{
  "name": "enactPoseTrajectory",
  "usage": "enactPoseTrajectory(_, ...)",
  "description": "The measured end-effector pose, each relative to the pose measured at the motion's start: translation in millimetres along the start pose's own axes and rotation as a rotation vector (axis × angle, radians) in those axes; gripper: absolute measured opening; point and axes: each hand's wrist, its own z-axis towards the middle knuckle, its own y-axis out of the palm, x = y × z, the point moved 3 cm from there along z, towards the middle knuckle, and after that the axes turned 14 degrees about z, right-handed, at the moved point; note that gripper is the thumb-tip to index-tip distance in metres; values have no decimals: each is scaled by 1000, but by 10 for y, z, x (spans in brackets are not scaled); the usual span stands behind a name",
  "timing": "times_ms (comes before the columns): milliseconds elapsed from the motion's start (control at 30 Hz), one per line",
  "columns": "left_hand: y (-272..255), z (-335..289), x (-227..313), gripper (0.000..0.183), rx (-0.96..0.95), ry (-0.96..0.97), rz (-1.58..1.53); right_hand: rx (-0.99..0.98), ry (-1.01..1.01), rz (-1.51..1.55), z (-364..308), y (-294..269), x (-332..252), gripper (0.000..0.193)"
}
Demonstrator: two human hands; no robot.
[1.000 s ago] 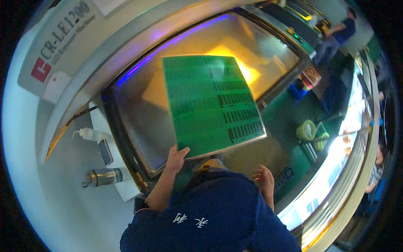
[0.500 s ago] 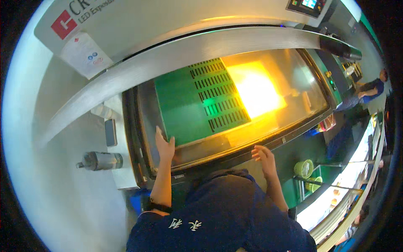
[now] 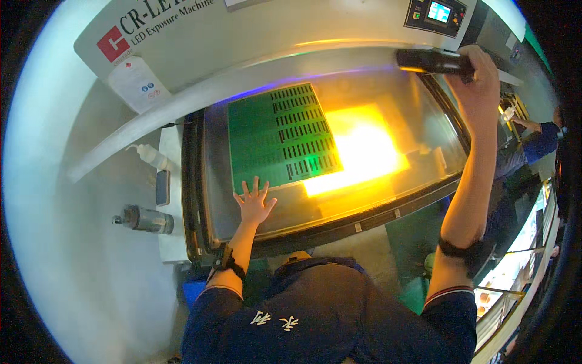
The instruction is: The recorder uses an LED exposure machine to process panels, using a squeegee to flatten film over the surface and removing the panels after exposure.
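A green circuit panel (image 3: 253, 136) with rows of dark slots lies on the shiny bed (image 3: 291, 212) of a large exposure machine. My left hand (image 3: 256, 209) is spread open, its fingertips at the panel's near left corner. Over at the far right, my right hand (image 3: 479, 70) is wrapped round a black handle grip (image 3: 427, 60). That grip sits on the end of a curved metal bar (image 3: 254, 76) spanning the bed below the machine's raised cover. Bright yellow light (image 3: 367, 142) glows on the bed beside the panel.
On a white ledge at left are a dark phone (image 3: 163, 187), a grey bottle (image 3: 145, 219) and a white squeeze bottle (image 3: 150, 156). A control screen (image 3: 439, 12) is at upper right. Another person in a dark blue top (image 3: 541, 144) works at far right.
My right hand has risen from the bed's near edge and taken hold of the black grip. My left hand has spread its fingers at the panel's near edge. More light shows below the panel.
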Motion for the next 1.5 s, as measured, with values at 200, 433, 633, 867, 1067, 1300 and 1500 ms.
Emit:
enactPoseTrajectory(200,-120,-343,679,74,307,96,-398,23,-175,5,-1104,88,-437,22)
enactPoseTrajectory(433,-1774,-1128,1846,72,-528,1047,-1150,-454,168,75,-2736,127,-244,23)
enactPoseTrajectory(633,-1051,-40,2307,56,-472,781,-946,-1262,288,-109,-4344,1055,151,27)
enactPoseTrajectory(867,-209,321,1958,68,63,212,-169,-1292,353,-36,-4637,1093,203,39)
enactPoseTrajectory(1067,-331,258,2125,76,141,169,-54,-1321,409,69,-4752,1026,381,40)
enactPoseTrajectory(1300,-273,343,2057,76,37,148,-35,383,1457,1724,-4936,568,1296,15)
enactPoseTrajectory(1500,-302,478,2056,75,31,162,36,-471,1131,520,-5942,1174,2301,22)
